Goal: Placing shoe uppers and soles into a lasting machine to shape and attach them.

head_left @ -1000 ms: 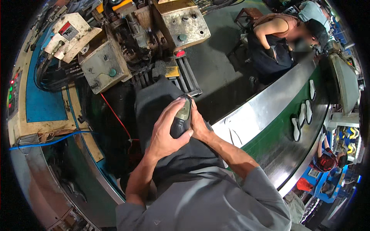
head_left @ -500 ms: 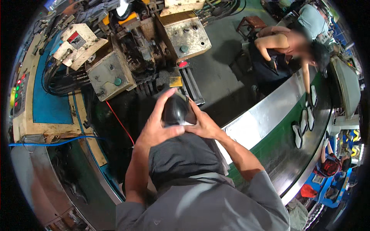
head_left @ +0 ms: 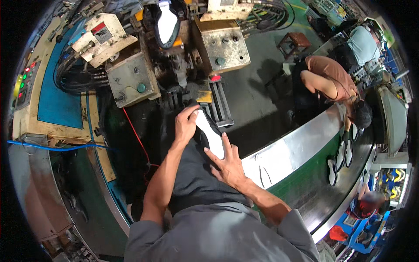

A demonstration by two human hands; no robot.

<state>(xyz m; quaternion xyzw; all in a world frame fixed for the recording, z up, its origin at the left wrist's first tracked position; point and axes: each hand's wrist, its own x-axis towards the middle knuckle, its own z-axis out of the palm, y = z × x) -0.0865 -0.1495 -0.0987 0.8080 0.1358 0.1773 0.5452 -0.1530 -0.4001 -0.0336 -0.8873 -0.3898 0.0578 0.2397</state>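
A black shoe upper with a white underside (head_left: 210, 134) is held over my lap, underside up and slanting from upper left to lower right. My left hand (head_left: 185, 126) pinches its far end, thumb on the white surface. At the near end my right hand (head_left: 229, 166) grips the shoe, fingers spread across the edge and underside. Beyond my hands, a machine (head_left: 179, 65) has another dark shoe with a white underside (head_left: 166, 26) mounted at its top.
Grimy control boxes (head_left: 133, 81) with green buttons flank the machine. To the right curves a green conveyor (head_left: 301, 185) with a metal edge, several shoes (head_left: 340, 157) lying on it. A co-worker (head_left: 331, 81) bends over its far end. A red stool (head_left: 293, 43) stands behind. A blue hose (head_left: 52, 148) crosses at left.
The shoe has been turned from its black rounded end facing me to its white underside up. My right hand has shifted toward its near end. The co-worker leans lower over the conveyor.
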